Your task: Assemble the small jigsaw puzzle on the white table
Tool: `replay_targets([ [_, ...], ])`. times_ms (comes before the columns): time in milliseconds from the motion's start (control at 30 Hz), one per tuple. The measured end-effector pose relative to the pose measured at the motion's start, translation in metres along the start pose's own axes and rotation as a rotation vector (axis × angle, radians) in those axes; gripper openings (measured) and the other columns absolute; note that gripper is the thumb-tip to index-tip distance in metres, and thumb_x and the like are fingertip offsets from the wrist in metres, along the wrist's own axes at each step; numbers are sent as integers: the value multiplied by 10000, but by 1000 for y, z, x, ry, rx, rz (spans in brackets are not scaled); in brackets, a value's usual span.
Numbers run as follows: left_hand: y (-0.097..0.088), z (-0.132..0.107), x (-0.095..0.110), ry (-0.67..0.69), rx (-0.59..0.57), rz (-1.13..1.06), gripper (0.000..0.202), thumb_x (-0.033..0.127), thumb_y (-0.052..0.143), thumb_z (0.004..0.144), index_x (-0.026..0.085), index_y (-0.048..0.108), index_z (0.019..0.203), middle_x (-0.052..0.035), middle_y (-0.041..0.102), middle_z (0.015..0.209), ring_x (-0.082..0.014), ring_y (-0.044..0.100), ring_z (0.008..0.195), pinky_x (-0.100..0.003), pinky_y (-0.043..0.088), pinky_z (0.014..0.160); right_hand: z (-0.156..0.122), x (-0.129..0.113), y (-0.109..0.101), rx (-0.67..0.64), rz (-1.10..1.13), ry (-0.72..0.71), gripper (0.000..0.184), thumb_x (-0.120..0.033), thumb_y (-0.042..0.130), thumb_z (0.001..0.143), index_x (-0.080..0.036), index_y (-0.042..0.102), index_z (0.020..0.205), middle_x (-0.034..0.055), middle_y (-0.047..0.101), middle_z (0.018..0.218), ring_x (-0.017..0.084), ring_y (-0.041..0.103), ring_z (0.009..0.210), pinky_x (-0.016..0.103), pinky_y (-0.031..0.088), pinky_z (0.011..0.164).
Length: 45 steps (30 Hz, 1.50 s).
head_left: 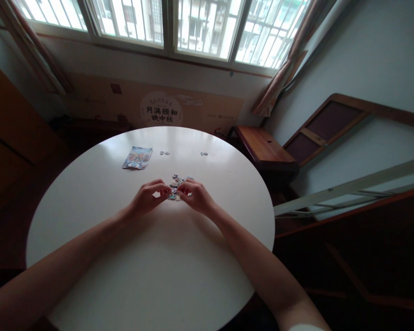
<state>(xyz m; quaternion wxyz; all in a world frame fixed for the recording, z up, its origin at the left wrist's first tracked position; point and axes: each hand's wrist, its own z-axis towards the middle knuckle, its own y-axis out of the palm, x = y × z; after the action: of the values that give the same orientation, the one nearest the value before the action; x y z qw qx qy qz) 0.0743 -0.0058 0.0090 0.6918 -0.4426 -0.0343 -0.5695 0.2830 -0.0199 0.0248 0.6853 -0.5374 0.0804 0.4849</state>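
A loose pile of small jigsaw puzzle pieces [175,184] lies near the middle of the white round table, between my two hands. From the left, my left hand [154,192] reaches in with thumb and forefinger closed in a pinch on a puzzle piece at the pile's edge. My right hand [194,195] comes in from the other side, its fingertips also pinched on a puzzle piece. The fingertips of both hands almost meet, and the pieces in them are small and partly covered.
The white table [152,276] has a colourful printed packet [138,157] at its far left. Beyond the pile lie two small groups of puzzle pieces, a left group [164,153] and a right group [204,154]. A wooden stool [262,145] stands past the table's right edge.
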Motion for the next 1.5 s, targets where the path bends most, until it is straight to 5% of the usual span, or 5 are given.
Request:
replay_targets([
  [1500, 0, 1, 1, -16, -12, -12, 109, 241, 611, 843, 155, 677, 830, -33, 611, 728, -101, 572, 627, -204, 469, 576, 0, 0, -1, -15, -13, 1, 76, -161, 590, 831, -159, 662, 810, 5, 578, 756, 93, 540, 669, 212, 420, 665],
])
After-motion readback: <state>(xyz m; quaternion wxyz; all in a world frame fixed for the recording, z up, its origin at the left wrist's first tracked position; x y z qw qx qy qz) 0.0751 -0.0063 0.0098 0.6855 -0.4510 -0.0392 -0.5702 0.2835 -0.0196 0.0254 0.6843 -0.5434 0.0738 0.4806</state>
